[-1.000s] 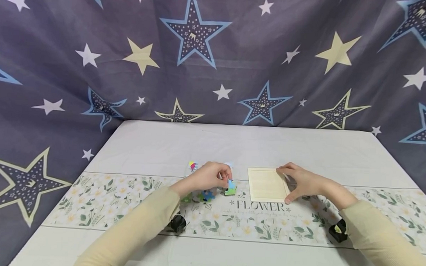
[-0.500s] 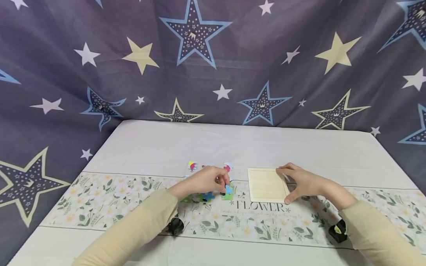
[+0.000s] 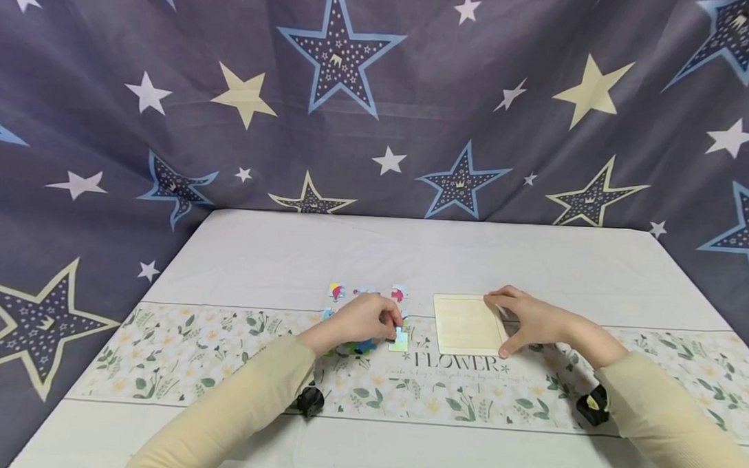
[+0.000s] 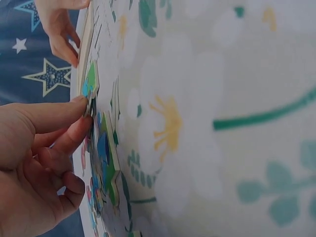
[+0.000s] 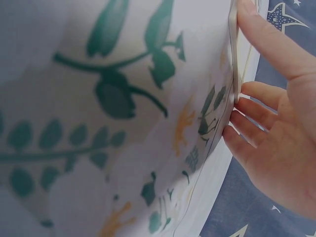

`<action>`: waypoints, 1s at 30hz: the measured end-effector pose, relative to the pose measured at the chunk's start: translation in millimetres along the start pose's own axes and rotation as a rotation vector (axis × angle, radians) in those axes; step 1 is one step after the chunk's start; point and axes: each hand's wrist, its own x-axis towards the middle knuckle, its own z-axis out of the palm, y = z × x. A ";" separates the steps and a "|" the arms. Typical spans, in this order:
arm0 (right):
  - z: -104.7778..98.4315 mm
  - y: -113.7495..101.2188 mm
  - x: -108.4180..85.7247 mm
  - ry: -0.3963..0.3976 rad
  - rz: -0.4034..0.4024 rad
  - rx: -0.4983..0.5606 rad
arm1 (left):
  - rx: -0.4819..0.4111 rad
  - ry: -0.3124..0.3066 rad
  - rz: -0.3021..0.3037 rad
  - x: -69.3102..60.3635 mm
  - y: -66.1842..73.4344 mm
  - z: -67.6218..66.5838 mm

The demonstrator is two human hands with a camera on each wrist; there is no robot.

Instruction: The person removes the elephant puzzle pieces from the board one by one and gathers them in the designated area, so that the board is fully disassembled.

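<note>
My left hand (image 3: 367, 317) pinches a green and light-blue jigsaw puzzle piece (image 3: 399, 341) between thumb and finger, low over the tablecloth. In the left wrist view the thumb tip lies on this piece (image 4: 92, 79), which tilts slightly. Several other puzzle pieces (image 4: 109, 163) lie beneath and beside that hand, partly hidden by it. To the right is a flat, pale wooden puzzle tray (image 3: 467, 325) with a thin raised rim. My right hand (image 3: 535, 321) grips its right side, thumb at the near corner and fingers at the far one.
A piece with a red and yellow balloon (image 3: 337, 292) and another with a red shape (image 3: 398, 293) lie behind the left hand. The white tablecloth (image 3: 435, 257) has a floral band with the word FLOWER. A dark star-patterned curtain (image 3: 378, 124) hangs behind the table.
My left hand has lowered the puzzle piece and shifted it slightly left and toward me, turning it flatter. The right hand keeps its hold on the tray. The head view has shifted a little.
</note>
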 end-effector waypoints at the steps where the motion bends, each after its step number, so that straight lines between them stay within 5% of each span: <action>1: -0.1 0.1 -0.1 -0.002 0.000 -0.001 | 0.002 0.001 -0.003 0.1 0.5 0.0; 21: -1.4 2.6 -3.6 -0.017 0.012 0.031 | 0.035 0.006 -0.002 2.0 2.9 4.5; 30: 0.1 4.1 -2.3 -0.016 -0.003 0.067 | 0.043 0.031 -0.004 -2.3 -5.3 -8.6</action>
